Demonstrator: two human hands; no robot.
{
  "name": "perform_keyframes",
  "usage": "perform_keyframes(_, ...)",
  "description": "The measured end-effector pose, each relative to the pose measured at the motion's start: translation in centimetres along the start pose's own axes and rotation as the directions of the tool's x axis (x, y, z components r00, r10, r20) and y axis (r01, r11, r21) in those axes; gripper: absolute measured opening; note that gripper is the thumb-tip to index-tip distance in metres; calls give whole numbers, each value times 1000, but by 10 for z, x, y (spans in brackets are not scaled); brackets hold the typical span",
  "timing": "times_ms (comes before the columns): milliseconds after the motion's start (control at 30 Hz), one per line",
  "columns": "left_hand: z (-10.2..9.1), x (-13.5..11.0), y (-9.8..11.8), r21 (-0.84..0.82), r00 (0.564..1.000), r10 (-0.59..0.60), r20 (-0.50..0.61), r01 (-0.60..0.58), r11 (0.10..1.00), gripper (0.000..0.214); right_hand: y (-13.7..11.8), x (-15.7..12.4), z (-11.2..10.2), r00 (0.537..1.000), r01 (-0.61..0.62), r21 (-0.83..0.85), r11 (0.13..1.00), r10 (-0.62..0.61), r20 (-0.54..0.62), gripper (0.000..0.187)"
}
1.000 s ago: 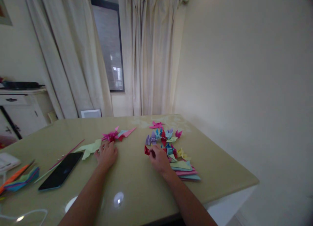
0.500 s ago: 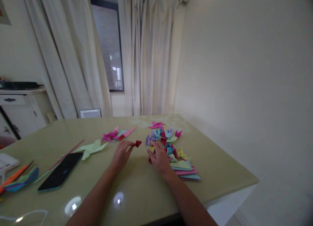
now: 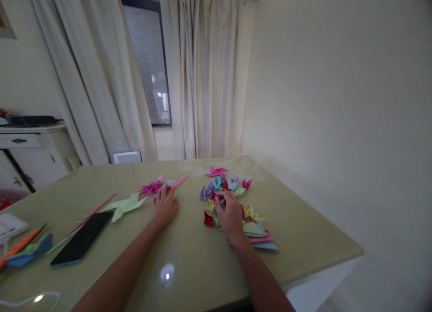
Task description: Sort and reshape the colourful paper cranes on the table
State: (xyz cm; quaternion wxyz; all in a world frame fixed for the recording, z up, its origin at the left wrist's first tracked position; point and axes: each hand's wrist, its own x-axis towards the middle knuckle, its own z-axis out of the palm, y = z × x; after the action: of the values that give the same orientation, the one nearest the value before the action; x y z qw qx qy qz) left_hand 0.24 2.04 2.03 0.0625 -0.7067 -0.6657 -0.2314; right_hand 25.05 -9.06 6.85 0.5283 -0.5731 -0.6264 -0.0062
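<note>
My left hand reaches over the pink and light-blue folded papers, fingers stretched forward and fingertips at the papers. What lies under those fingers is hidden. Beside it is a magenta origami piece. My right hand is closed in a pinch on a small red origami piece among the colourful pile. Around it lie purple origami, yellow origami and a dark red folded piece. A stack of folded paper sheets lies by my right wrist.
A pale green paper shape, a pink stick and a black phone lie to the left. Farther left are orange-handled scissors and coloured paper. A magenta piece lies at the back. The table's edge runs along the right.
The red origami piece has left my left hand, which has moved left onto the folded papers. My right hand has shifted slightly right and now pinches a red piece, uncovering the dark red one.
</note>
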Motion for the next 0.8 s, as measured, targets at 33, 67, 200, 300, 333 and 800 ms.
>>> perform_keyframes(33,3,6,-2,4,1000,-18,15,18,1000,50,2,1,-2,1000,-20,-9,1000,20,-18,13)
perform_keyframes(67,5,10,-4,-3,999,-26,25,26,1000,47,3,2,-4,999,-38,-14,999,37,-33,14)
perform_keyframes(200,6,14,-12,-39,1000,-7,6,7,999,36,5,2,-7,997,-54,-5,999,53,-52,14)
perform_keyframes(300,-2,5,-18,-91,996,88,-22,-90,992,29,0,-2,-1,1000,-3,19,1000,3,-14,15)
perform_keyframes(333,-5,1,-19,-121,990,138,-21,-139,983,27,-2,-4,2,1000,18,23,1000,-19,14,15)
perform_keyframes(800,-5,-46,57,-674,798,538,-272,-557,486,12,-2,-14,17,956,134,36,990,-138,260,23)
